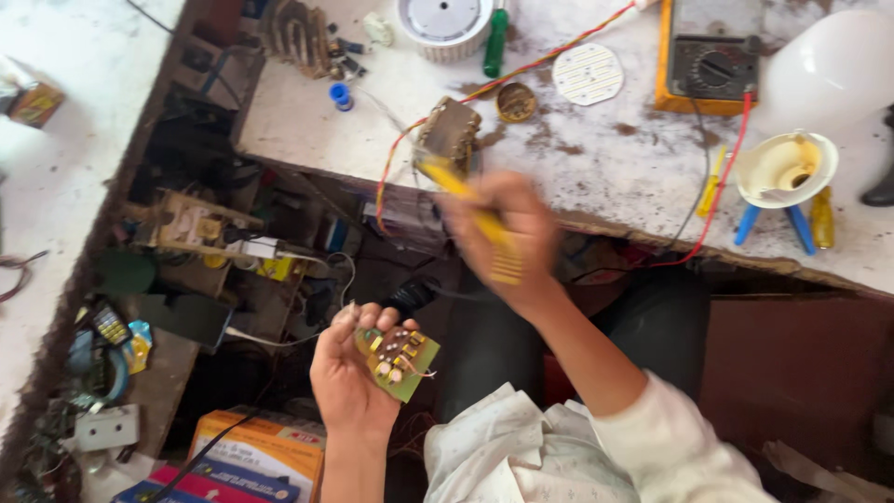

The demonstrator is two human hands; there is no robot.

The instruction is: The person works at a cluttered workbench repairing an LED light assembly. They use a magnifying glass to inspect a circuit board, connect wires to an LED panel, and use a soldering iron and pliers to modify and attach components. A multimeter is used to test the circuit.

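Observation:
My left hand point(346, 373) holds a small green circuit board point(400, 359) with yellow parts, low over my lap. My right hand point(503, 233) is blurred by motion and grips a yellow-handled tool point(470, 210), its tip near a small transformer point(448, 130) at the edge of the stained white workbench point(605, 158). Red and yellow twisted wires point(521, 67) run from the transformer across the bench.
On the bench lie a yellow multimeter point(710, 63), a round white LED disc point(587, 74), a white bulb housing point(787, 168), a bulb dome point(829, 70), a green screwdriver point(495, 42) and yellow and blue tools point(819, 219). A cluttered shelf point(200, 233) and cardboard boxes point(256, 452) sit left.

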